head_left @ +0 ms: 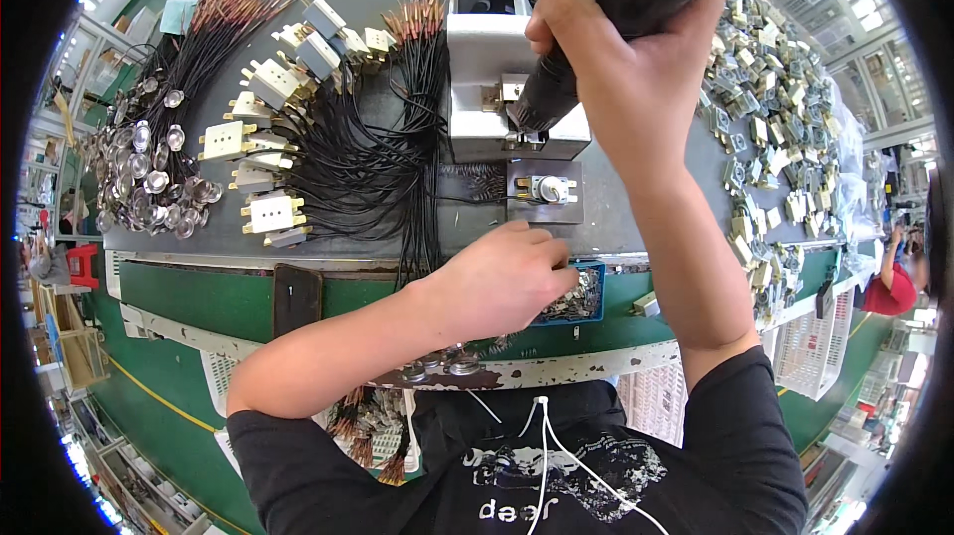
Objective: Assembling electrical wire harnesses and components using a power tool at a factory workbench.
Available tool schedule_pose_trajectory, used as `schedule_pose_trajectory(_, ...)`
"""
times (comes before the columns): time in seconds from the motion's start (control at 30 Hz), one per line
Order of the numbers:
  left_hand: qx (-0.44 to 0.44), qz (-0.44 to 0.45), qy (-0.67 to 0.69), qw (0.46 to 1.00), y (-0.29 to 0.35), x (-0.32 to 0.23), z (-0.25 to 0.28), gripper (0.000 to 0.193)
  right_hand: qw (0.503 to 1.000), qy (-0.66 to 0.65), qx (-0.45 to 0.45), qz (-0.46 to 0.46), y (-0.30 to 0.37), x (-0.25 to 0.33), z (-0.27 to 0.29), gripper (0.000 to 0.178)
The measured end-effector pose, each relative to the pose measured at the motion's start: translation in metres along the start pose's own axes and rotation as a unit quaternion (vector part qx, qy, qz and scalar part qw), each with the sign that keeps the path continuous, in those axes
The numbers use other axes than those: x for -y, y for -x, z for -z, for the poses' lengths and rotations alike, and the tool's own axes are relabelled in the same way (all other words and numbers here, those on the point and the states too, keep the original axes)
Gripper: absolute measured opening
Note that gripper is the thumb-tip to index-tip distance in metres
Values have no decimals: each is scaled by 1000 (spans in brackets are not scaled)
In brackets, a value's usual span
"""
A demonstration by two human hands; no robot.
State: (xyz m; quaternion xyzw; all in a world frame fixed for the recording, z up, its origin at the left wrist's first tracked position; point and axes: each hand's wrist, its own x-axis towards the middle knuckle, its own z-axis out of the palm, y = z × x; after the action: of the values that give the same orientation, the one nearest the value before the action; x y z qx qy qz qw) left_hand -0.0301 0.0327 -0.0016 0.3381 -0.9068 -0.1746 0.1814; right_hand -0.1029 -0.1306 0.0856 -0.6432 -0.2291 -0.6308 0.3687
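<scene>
My right hand (636,78) is wrapped around a thick black handheld power tool (606,8), which slants down to the left. The tool's lower end meets a metal fixture block (477,118) where a small pale part (510,88) sits. My left hand (502,282) is closed, fingers curled, at the edge of a blue bin (581,302) of small metal pieces. Whatever those fingers may hold is hidden. Just beyond them, a white connector body (549,189) with brass tabs rests on a dark metal plate (566,209), a black wire running left from it.
Left of the fixture lies a bundle of black wires (368,157) with white connectors (273,212). Farther left are wires ending in round metal discs (156,180). Many loose connector parts (775,118) cover the table's right side. White crates (815,346) stand below the front edge.
</scene>
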Motion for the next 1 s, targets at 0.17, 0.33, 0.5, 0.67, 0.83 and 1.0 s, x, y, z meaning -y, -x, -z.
schedule_pose_trajectory(0.17,-189,98,-53,976,10,26,39,10,926,199,-150,-283,2,49,-25,36)
schedule_pose_trajectory(0.33,-191,130,-127,964,7,38,23,17,880,174,-60,-437,-1,90,-9,49)
schedule_pose_trajectory(0.5,-191,121,-151,962,0,39,10,18,884,172,-94,-425,1,88,-13,54)
schedule_pose_trajectory(0.67,-205,116,-111,965,4,47,9,14,888,169,-133,-406,7,85,-18,60)
schedule_pose_trajectory(0.83,-178,132,-63,973,6,46,14,13,895,154,-165,-385,19,80,-22,66)
schedule_pose_trajectory(1.0,-178,125,-73,973,6,44,15,16,908,193,-127,-349,29,74,-23,80)
